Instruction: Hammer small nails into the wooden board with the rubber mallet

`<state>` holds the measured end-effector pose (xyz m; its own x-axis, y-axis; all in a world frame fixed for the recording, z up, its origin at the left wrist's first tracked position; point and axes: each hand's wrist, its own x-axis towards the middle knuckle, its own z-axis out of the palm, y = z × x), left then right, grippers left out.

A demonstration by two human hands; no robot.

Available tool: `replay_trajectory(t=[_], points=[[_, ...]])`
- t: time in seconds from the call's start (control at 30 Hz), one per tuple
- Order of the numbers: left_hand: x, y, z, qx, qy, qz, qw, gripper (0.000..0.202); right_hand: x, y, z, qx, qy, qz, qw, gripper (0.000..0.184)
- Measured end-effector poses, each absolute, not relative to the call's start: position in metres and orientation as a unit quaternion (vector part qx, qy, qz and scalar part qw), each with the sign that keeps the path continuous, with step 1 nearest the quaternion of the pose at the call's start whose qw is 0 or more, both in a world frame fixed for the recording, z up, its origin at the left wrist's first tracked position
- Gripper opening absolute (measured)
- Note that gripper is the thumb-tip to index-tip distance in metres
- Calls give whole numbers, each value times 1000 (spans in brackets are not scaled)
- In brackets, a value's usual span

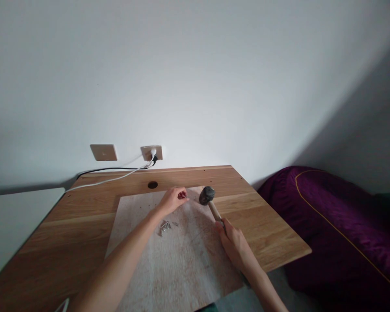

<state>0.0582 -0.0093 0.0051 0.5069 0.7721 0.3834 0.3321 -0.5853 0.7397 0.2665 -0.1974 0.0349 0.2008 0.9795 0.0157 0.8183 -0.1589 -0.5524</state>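
My right hand (234,242) is wrapped round the wooden handle of a rubber mallet (207,196). The mallet's dark head is raised over the far right corner of a pale wooden board (175,268). Just left of the head, my left hand (173,200) is closed in a pinch near the board's far edge. Whatever its fingertips hold is too small to make out. Below that hand, a small pile of metal nails or screws (165,226) lies on the board. Several tiny dark marks dot the board's far left part.
The board rests on a wooden desk (266,221) with a round cable hole (152,185). A wall socket (151,153) holds plugs, and a white cable (110,180) runs left across the desk. A white surface (19,225) stands left; purple fabric (312,242) covers something right.
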Motion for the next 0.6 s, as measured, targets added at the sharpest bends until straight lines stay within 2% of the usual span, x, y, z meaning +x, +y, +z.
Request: replay_trajectory(t=[0.6], points=[[57, -5, 0, 817, 330, 361, 307, 3, 267, -197, 32, -743, -613, 156, 219, 45]])
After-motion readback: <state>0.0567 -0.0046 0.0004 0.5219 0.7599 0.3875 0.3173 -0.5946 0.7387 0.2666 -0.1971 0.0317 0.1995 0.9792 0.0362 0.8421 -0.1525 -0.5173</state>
